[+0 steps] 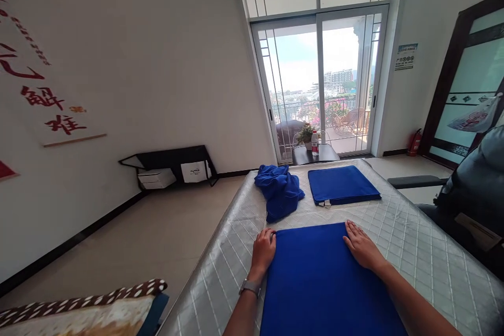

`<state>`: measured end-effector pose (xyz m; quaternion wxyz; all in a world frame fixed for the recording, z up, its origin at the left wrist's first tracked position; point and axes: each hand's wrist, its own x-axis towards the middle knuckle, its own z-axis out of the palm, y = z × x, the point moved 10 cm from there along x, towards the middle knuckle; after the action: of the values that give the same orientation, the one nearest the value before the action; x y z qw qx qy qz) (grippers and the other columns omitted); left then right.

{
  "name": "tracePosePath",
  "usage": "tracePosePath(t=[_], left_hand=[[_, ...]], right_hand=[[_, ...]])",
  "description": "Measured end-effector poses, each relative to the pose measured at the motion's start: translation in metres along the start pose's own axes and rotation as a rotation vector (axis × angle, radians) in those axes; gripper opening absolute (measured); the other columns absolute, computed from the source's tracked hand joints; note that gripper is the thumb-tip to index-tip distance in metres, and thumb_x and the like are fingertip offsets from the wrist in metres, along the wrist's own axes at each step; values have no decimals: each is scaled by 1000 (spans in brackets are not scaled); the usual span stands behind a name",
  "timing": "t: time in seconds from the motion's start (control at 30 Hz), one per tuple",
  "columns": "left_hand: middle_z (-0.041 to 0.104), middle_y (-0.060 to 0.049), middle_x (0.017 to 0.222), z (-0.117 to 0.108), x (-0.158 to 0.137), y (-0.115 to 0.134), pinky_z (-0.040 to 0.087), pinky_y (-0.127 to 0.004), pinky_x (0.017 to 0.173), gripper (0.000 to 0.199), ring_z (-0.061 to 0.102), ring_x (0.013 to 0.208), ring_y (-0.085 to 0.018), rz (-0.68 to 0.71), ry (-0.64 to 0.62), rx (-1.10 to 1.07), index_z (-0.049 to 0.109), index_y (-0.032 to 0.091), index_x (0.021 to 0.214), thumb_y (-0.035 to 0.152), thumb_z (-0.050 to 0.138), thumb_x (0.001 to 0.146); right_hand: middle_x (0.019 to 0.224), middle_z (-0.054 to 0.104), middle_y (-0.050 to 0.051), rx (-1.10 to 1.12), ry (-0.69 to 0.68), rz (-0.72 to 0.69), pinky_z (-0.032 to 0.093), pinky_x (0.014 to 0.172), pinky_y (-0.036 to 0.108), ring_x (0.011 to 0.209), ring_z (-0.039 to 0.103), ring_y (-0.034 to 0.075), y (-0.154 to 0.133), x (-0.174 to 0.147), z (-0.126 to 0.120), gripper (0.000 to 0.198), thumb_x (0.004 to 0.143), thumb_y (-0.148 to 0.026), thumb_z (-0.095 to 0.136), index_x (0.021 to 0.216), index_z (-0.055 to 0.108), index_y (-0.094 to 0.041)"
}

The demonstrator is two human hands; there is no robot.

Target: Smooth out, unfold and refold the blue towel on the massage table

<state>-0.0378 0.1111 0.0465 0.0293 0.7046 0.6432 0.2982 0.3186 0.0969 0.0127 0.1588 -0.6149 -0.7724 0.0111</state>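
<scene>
A blue cloth (318, 278), laid flat in a rectangle, stretches toward me over a quilted silver-grey mattress (220, 283). At its far left corner my left hand (263, 249), with a watch on the wrist, has curled fingers closed on the edge. My right hand (362, 247) lies flat and open, fingers stretched, along the far right edge of the same cloth. Beyond them sits a crumpled blue cloth (280, 191) on the left. To its right is a neatly folded blue cloth (342, 185) with a small white tag.
A small dark table (326, 153) with a bottle (315, 143) and a potted plant (305, 134) stands past the mattress. At right is a black leather chair (478, 184). A black rack (173, 163) lines the left wall, and a patterned cushion (90, 310) is at lower left.
</scene>
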Motion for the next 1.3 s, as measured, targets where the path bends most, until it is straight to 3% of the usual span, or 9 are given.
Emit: tracePosePath(t=[0.13, 0.53, 0.67, 0.77, 0.83, 1.0, 1.07, 1.17, 1.3], left_hand=[[67, -6, 118, 1, 0, 0, 45, -39, 102, 32, 60, 113, -23, 6, 1, 11, 66, 22, 109, 28, 39, 95], [66, -9, 121, -2, -4, 8, 44, -39, 104, 34, 60, 115, -23, 49, 23, 43, 62, 19, 119, 24, 37, 96], [66, -9, 122, -9, -7, 22, 43, -39, 107, 34, 59, 118, -23, 80, 32, 45, 63, 19, 118, 23, 38, 95], [64, -8, 128, -9, -18, 57, 43, -40, 109, 35, 57, 123, -23, 135, 27, 33, 63, 21, 120, 25, 38, 96], [62, -7, 132, 1, -29, 98, 44, -40, 108, 36, 56, 125, -22, 217, -10, 11, 62, 22, 123, 27, 36, 98], [50, -7, 148, 63, -61, 233, 36, -43, 115, 46, 42, 139, -22, 585, -208, 41, 47, 22, 142, 42, 36, 102], [42, -9, 154, 90, -61, 269, 32, -43, 117, 53, 34, 144, -22, 621, -257, 61, 39, 20, 148, 45, 30, 103], [37, -12, 156, 123, -48, 288, 30, -46, 118, 59, 31, 145, -23, 537, -292, 69, 33, 14, 151, 46, 19, 104], [37, -11, 156, 138, -42, 269, 27, -47, 119, 64, 28, 147, -24, 461, -291, 80, 31, 13, 152, 50, 13, 103]], right_hand=[[159, 27, 14, -12, -24, 11, 24, 119, 42, 146, 24, 24, 9, -1, 12, 68, 100, -50, 18, 153, 30, -8], [160, 26, 13, -44, -65, 49, 16, 120, 42, 148, 19, 21, 7, -1, 8, 68, 100, -49, 14, 154, 25, -9], [159, 27, 13, -48, -55, 54, 16, 120, 41, 148, 19, 22, 6, -1, 6, 68, 100, -48, 15, 154, 27, -8], [159, 27, 14, -45, -44, 70, 15, 120, 42, 148, 19, 22, 6, -1, 5, 68, 100, -46, 16, 153, 27, -5], [159, 27, 15, -42, -35, 76, 15, 121, 42, 148, 19, 23, 6, -1, 5, 68, 99, -44, 18, 152, 28, -4], [158, 28, 17, -46, -28, 57, 16, 120, 42, 148, 20, 24, 5, -3, 5, 64, 98, -38, 24, 151, 31, -2], [158, 28, 16, -59, -24, 34, 17, 120, 43, 148, 20, 24, 6, -5, 6, 61, 96, -32, 30, 151, 33, -5], [159, 26, 13, -71, -16, 11, 17, 120, 43, 148, 21, 25, 7, -7, 8, 63, 90, -24, 37, 152, 33, -10], [159, 25, 13, -53, -49, 32, 15, 121, 42, 148, 19, 25, 8, -5, 10, 63, 92, -27, 34, 152, 31, -8]])
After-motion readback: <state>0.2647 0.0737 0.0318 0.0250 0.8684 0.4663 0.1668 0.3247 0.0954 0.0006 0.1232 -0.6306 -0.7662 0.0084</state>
